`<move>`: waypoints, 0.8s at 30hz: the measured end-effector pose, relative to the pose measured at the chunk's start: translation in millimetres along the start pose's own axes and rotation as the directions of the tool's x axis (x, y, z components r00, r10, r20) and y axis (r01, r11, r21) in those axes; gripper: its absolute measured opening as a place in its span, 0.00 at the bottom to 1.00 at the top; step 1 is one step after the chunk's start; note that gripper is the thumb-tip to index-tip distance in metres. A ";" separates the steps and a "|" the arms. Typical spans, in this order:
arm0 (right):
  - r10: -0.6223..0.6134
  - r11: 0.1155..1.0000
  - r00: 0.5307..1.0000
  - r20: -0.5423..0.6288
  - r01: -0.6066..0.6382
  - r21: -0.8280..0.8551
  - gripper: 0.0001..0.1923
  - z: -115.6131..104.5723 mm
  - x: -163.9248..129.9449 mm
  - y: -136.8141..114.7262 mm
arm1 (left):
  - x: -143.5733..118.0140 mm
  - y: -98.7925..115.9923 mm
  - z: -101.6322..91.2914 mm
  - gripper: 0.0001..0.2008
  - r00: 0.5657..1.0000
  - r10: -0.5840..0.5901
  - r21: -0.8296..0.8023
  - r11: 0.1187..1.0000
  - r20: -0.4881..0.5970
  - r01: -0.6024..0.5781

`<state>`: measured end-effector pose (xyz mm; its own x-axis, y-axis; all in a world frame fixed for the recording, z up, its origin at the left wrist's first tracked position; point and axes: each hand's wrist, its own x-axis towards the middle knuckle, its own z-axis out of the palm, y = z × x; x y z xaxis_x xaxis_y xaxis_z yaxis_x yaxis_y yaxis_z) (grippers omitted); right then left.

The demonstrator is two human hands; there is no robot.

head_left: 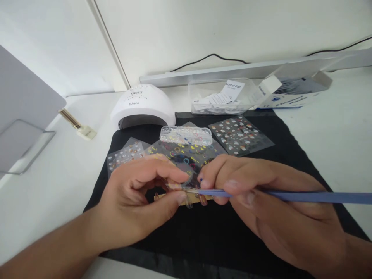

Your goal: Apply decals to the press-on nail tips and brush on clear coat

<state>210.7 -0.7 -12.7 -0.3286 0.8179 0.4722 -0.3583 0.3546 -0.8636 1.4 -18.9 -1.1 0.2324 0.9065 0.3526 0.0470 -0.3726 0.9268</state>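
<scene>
As a slim blue tool spans the near half of a black mat, a person's right hand grips it between thumb and fingers, its narrow tip pointing left. The left hand curves in from the mat's left side, thumb and forefinger almost meeting at that tip; whether they pinch anything small cannot be told. Beneath the hands, over the middle of the mat, a yellow strip bears clear nail tips, partly hidden by fingers. A large sticker sheet printed with yellow, red and blue designs covers the mat's centre, with a clear case of tiny pieces resting across its far part. A smaller sheet lies on the mat's left side, another toward its far right corner. A white lamp marked SUNone stands at the mat's far left corner, and a clear tub of alcohol pad packets along its far edge. Just past the far right corner sits an open alcohol pad box. Left of the mat, a gold-capped bottle lies on the white table.
</scene>
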 end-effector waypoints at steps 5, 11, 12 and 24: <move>0.096 0.989 0.994 -0.041 -0.091 0.113 0.07 4.2 1.7 0.0 | 1.9 1.5 0.1 0.14 1.000 -0.013 -0.019 1.000 0.013 0.014; 0.182 0.968 0.983 -0.030 -0.174 0.183 0.06 1.2 1.9 -0.3 | -0.4 -0.3 -2.1 0.15 0.999 -0.021 -0.009 1.000 0.034 0.022; 0.187 0.965 0.982 -0.024 -0.179 0.191 0.06 0.8 1.6 -0.5 | -0.6 -0.5 -2.3 0.15 0.999 -0.024 -0.010 1.000 0.039 0.025; 0.093 0.992 0.995 -0.026 -0.090 0.092 0.06 -1.2 1.9 -4.2 | -0.7 0.7 -3.0 0.19 0.998 -0.045 -0.078 0.996 0.048 0.048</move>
<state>212.7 -0.1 -8.4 -0.3376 0.8587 0.3855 -0.4065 0.2364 -0.8825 -1.7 -19.2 -0.3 0.2767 0.9116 0.3041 -0.0178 -0.3115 0.9501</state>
